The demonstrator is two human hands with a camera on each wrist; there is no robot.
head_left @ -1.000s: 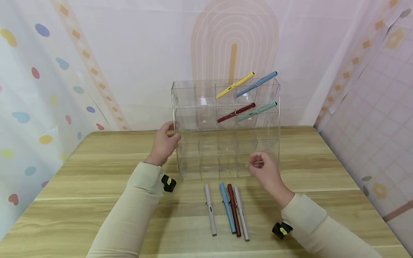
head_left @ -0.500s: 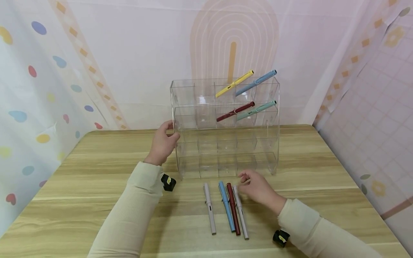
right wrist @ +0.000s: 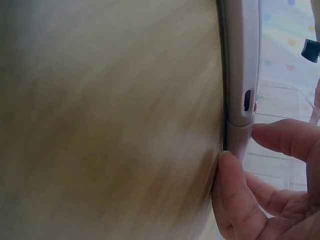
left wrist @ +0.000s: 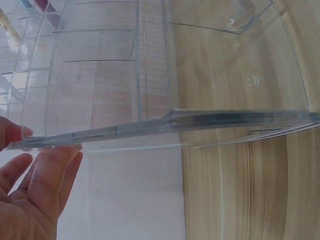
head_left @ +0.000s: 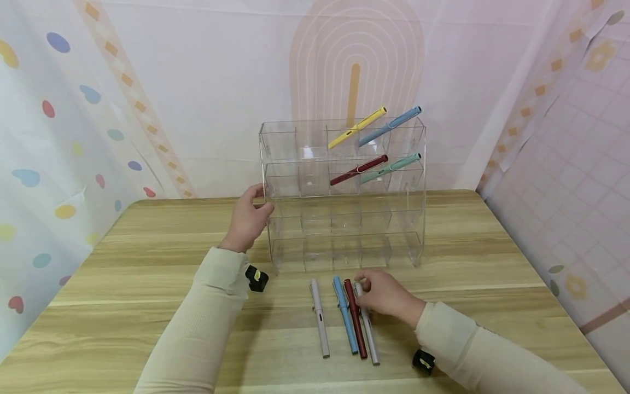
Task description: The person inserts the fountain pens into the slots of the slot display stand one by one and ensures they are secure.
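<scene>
A clear acrylic tiered pen rack (head_left: 344,197) stands on the table. My left hand (head_left: 246,221) grips its left side panel; in the left wrist view the thumb and fingers (left wrist: 47,180) lie on either side of the panel edge. In front of the rack, my right hand (head_left: 386,295) pinches the rightmost pale grey pen (head_left: 370,339) near its clip end. The right wrist view shows fingertips (right wrist: 231,165) on both sides of this pen. Left of it lie a dark red pen (head_left: 356,323), a blue pen (head_left: 346,317) and another pale grey pen (head_left: 320,323).
In the rack's upper tiers lean a yellow pen (head_left: 356,128), a blue-grey pen (head_left: 391,127), a maroon pen (head_left: 359,170) and a mint green pen (head_left: 391,168). The wooden table (head_left: 138,262) meets patterned curtains (head_left: 206,82) at the back and sides.
My right hand has come down and left from the rack's lower right front to the rightmost grey pen, its fingers now at the pen. The left hand stays on the rack.
</scene>
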